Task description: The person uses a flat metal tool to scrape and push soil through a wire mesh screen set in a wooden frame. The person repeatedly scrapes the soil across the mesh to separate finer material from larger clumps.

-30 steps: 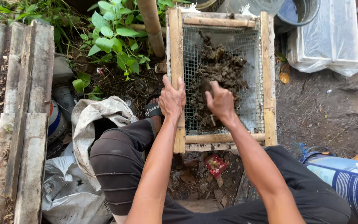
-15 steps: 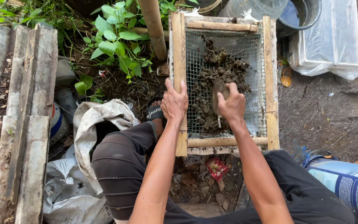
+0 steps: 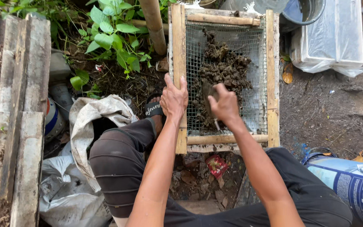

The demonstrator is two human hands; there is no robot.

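A wooden-framed wire-mesh sieve [image 3: 272, 84] lies in front of me with clumps of dark soil [image 3: 225, 69] on the mesh. My left hand [image 3: 174, 98] grips the sieve's left wooden rail. My right hand [image 3: 224, 105] is closed on a small muddy trowel [image 3: 210, 93] whose blade presses into the soil near the middle of the mesh. Both forearms reach forward over my dark trousers.
A grey sack [image 3: 87, 115] lies open by my left knee, with weathered planks [image 3: 17, 84] further left. Green plants [image 3: 114, 35] and a bamboo pole [image 3: 153, 23] stand behind. A clear plastic box [image 3: 332, 35], a dark bucket [image 3: 303, 10] and a blue can [image 3: 349, 185] are on the right.
My right hand has dragged the trowel back and forth across the soil, ending slightly left and nearer. The left hand keeps its grip on the rail.
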